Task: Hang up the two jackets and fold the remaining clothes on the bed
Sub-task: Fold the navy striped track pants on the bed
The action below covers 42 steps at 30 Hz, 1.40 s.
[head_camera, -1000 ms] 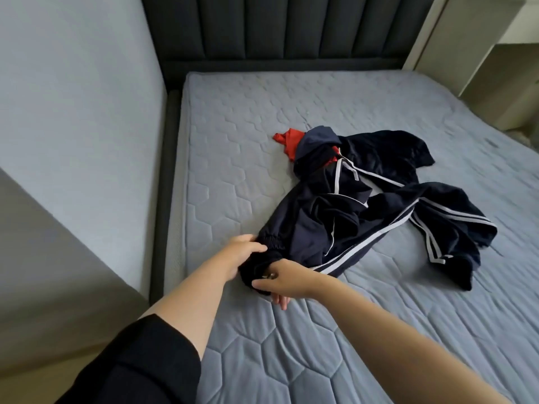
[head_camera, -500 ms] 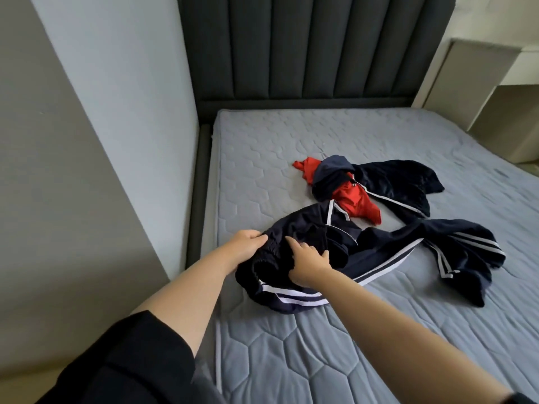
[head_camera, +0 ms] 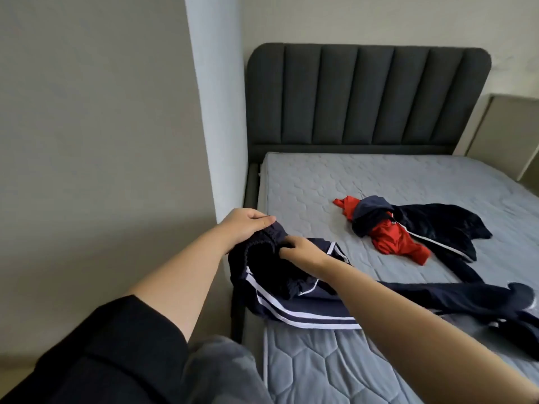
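Head view: the task is standing at an early stage, with nothing on the bed (head_camera: 379, 182) yet folded and no hanger or rail showing. The left hand (head_camera: 243, 227) is gripping the gathered elastic waistband of the navy track trousers (head_camera: 291, 304), fingers curled over its far edge, while the right hand (head_camera: 300, 250) is pinching the same waistband on the near side, so that the opening is being held apart between the two hands. The trousers, marked by white side stripes, are lying at the near left corner of the mattress, one leg trailing off to the right. Farther up the bed, well apart from the hands, a navy jacket (head_camera: 437, 225) with a white stripe is lying crumpled over a red garment (head_camera: 393, 243); whether the red piece is the second jacket cannot be told. Both jackets therefore appear to be waiting, as does all folding. The surface is a bare grey quilted mattress set against a dark padded headboard (head_camera: 367, 97); a pale wall (head_camera: 102, 126) is rising on the left, and a beige cabinet (head_camera: 501, 132) is standing beyond the right side.
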Each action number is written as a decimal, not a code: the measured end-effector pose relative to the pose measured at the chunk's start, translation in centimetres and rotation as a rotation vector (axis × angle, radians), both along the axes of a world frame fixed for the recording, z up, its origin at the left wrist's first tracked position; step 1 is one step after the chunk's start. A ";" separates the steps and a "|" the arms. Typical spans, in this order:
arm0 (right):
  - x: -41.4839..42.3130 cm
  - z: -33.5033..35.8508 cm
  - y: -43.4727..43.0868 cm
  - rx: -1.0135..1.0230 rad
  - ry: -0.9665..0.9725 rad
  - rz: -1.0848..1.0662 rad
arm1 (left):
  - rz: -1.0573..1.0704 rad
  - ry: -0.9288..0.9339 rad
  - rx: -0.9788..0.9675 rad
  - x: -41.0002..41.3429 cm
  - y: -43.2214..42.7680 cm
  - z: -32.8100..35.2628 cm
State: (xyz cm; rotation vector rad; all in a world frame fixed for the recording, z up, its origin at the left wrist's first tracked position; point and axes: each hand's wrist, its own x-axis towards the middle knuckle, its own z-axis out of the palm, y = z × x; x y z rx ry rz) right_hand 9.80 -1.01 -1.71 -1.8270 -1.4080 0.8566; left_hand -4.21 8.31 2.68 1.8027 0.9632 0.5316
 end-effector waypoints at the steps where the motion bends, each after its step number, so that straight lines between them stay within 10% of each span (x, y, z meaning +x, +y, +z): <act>1: -1.0 1.0 0.3 0.017 0.027 0.032 | 0.036 -0.018 0.031 -0.9 -0.1 1.2; 18: -29.9 22.3 6.8 0.664 -0.270 0.222 | 0.416 0.161 0.507 -30.2 -4.5 22.9; 29: -47.8 35.7 5.4 1.241 -0.289 0.371 | 1.048 0.562 1.327 -47.9 -12.4 35.8; 37: -49.7 36.5 4.3 1.003 -0.432 0.265 | 1.039 0.677 0.938 -52.8 -14.1 34.9; 42: -48.9 35.8 4.8 0.937 -0.485 0.257 | 1.060 1.083 0.921 -53.5 -14.2 33.2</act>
